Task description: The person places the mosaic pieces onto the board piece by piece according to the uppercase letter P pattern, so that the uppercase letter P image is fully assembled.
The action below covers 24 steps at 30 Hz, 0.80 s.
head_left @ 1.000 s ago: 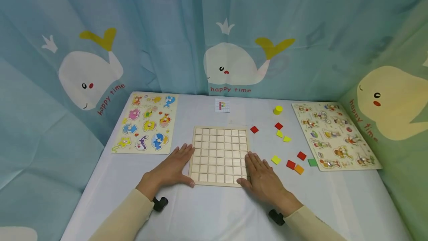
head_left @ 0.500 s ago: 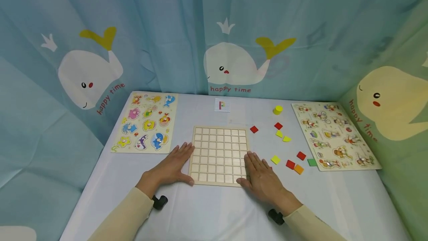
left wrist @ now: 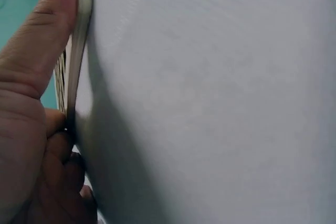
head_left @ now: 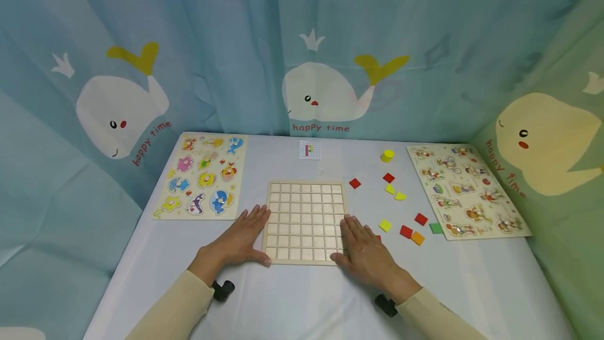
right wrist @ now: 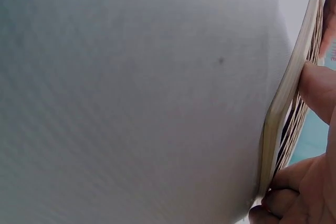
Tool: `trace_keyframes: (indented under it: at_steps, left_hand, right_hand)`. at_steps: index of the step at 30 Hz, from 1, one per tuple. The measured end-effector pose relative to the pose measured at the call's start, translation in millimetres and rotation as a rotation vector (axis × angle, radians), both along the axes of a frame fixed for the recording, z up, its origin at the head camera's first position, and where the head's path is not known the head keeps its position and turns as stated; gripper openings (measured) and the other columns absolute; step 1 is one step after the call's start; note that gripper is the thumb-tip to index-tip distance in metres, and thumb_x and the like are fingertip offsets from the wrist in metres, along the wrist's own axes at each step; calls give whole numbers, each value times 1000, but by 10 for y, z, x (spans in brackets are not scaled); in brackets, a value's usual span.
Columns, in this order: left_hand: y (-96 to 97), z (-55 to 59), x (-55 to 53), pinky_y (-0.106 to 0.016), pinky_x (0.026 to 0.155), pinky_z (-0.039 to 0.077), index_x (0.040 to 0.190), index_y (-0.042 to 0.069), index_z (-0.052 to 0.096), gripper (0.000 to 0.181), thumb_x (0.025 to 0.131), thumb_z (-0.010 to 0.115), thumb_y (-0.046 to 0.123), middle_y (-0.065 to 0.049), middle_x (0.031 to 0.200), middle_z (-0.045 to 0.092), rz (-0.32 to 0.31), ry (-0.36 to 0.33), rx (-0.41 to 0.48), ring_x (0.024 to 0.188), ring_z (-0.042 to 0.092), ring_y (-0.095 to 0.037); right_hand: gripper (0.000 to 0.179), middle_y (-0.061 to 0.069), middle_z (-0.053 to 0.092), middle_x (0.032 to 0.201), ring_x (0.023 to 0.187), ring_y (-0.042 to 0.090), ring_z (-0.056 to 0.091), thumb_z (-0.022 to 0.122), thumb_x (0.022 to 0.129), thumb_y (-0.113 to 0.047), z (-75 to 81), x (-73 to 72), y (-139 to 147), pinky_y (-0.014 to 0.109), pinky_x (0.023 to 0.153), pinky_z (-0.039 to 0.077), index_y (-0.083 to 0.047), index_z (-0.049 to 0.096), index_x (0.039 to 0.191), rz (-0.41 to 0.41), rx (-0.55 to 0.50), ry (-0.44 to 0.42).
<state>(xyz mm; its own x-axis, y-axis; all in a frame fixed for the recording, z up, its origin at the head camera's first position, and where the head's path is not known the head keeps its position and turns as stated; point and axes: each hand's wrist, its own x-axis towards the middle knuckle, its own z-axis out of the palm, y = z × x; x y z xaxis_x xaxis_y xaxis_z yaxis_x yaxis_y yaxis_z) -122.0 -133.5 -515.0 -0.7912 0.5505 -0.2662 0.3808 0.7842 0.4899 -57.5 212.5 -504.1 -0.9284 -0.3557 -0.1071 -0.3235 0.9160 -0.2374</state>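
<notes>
A wooden board point(head_left: 304, 214) with a grid of square recesses lies on the table. My left hand point(head_left: 238, 243) is at its left edge, fingers straight, with the thumb touching the front left corner. In the left wrist view, that thumb point(left wrist: 39, 40) lies against the board's side. On the opposite edge, my right hand point(head_left: 368, 253) rests with straight fingers along the rim, its thumb point(right wrist: 317, 90) over the front right corner. Neither hand grips anything. Parts of the board's right edge are hidden under the right fingers.
Right of the board lie scattered tiles: red point(head_left: 355, 183), yellow point(head_left: 385, 225), orange point(head_left: 417, 238) and green point(head_left: 436, 228). A yellow cylinder point(head_left: 387, 156) stands behind them. A small pattern card point(head_left: 309, 150) lies at the back. Peg puzzles flank the table, sea animals point(head_left: 200, 177) left, figures point(head_left: 467, 190) right.
The head view has shifted slightly, so everything sits a little further left. A red tile now shows at the right hand's outer side. Both hands keep their places at the board's edges.
</notes>
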Motion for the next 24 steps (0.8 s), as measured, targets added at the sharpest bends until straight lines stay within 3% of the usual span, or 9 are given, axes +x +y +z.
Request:
trace_keyframes:
  at_steps: [7, 15, 24]
  left_hand:
    - [-48, -27, -8, -49, 136, 4, 169, 5, 17, 126, 78, 88, 54, -11, 178, 11, -12, -17, 30, 166, 5, -29]
    - [-25, 2, -62, -49, 136, 4, 169, 4, 15, 132, 75, 89, 58, -13, 178, 8, -37, -10, -7, 166, 3, -30]
    - [-58, -4, -38, -47, 136, 7, 169, 4, 17, 134, 72, 88, 63, -12, 178, 10, -49, 32, -27, 165, 6, -30]
  right_hand:
    - [88, 27, 34, 168, 157, 43, 32, 67, 100, -50, -4, 10, -20, 60, 125, 36, 9, 37, 159, 6, 13, 15]
    - [89, 27, 35, 167, 156, 42, 34, 68, 100, -50, -34, -2, -18, 60, 124, 37, 9, 37, 159, 5, 6, 43]
    - [88, 27, 35, 167, 156, 43, 35, 68, 100, -49, -66, 1, -1, 61, 124, 37, 9, 38, 158, 14, -7, 61]
